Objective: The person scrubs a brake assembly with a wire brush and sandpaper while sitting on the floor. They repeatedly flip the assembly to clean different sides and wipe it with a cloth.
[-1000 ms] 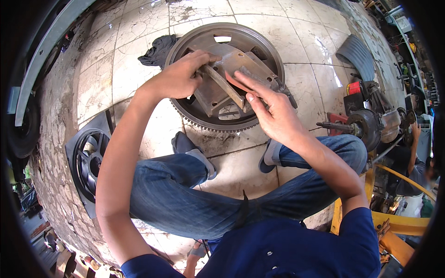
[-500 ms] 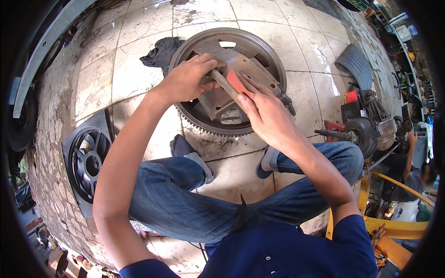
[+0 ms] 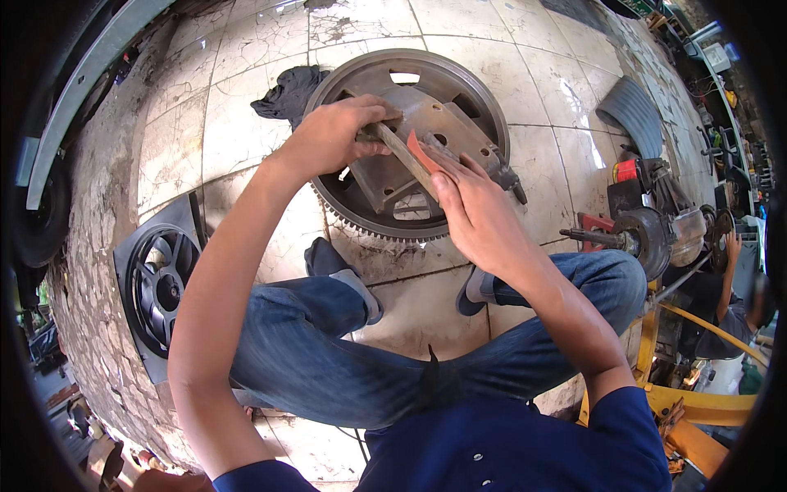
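A large toothed metal flywheel [image 3: 410, 56] lies on the tiled floor in front of my feet, with a heavy metal plate with holes [image 3: 467, 135] over it. My left hand [image 3: 340, 135] is closed round the far end of a narrow, worn metal bar [image 3: 399, 150], which slants above the plate. Whether the bar is separate from the plate I cannot tell. In my right hand [image 3: 479, 209] is a folded piece of red sandpaper [image 3: 420, 153], pressed along the bar's right side. The right fingertips are partly hidden behind it.
A black cloth [image 3: 287, 94] lies beyond the flywheel's left side. A black fan in its frame [image 3: 168, 291] lies left of my leg. Right are a curved ribbed grey sheet [image 3: 631, 115], a greasy machine part with a shaft [image 3: 643, 238], a yellow frame [image 3: 697, 402] and another person [image 3: 730, 320].
My right hand has slid a little toward me and to the right along the bar with the sandpaper. My left hand keeps its grip.
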Tool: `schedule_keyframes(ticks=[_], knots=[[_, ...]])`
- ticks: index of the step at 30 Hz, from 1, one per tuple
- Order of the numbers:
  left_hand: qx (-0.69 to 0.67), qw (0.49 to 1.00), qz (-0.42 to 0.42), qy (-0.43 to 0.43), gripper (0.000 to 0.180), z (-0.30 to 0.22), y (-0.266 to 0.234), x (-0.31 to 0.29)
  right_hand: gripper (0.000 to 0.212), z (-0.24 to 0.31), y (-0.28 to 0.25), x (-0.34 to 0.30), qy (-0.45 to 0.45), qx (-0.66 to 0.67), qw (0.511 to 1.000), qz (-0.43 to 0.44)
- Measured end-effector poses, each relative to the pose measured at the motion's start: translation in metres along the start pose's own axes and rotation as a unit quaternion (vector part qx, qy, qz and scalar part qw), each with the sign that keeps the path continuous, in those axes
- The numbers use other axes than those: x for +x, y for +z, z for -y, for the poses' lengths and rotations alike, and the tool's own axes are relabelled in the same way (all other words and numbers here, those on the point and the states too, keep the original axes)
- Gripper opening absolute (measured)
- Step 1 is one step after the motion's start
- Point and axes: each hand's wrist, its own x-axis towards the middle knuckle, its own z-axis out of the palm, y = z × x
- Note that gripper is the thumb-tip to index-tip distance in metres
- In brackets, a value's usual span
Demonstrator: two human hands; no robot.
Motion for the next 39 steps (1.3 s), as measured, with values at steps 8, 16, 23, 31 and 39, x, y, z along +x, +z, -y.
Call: schedule_keyframes(ticks=[8, 16, 23, 31, 39], knots=[[0.01, 0.998, -0.038, -0.051, 0.054, 0.006, 0.001, -0.004, 0.044, -0.001, 0.001, 0.008, -0.003, 0.029, 1.0, 0.0], [0.048, 0.997, -0.017, -0.06, 0.056, 0.006, -0.003, -0.002, 0.044, 0.01, -0.012, 0.048, 0.131, 0.072, 0.981, 0.122], [0.017, 0.998, -0.028, -0.06, 0.054, 0.003, 0.0, -0.001, 0.047, -0.015, 0.004, 0.021, -0.018, 0.065, 0.997, -0.029], [-0.004, 0.998, -0.021, -0.053, 0.056, 0.009, 0.001, -0.002, 0.047, -0.015, -0.013, 0.025, 0.013, 0.062, 0.995, 0.074], [-0.069, 0.998, 0.011, -0.003, 0.068, 0.032, 0.005, 0.0, 0.049, -0.036, -0.05, 0.006, 0.055, -0.053, 0.997, -0.018]])
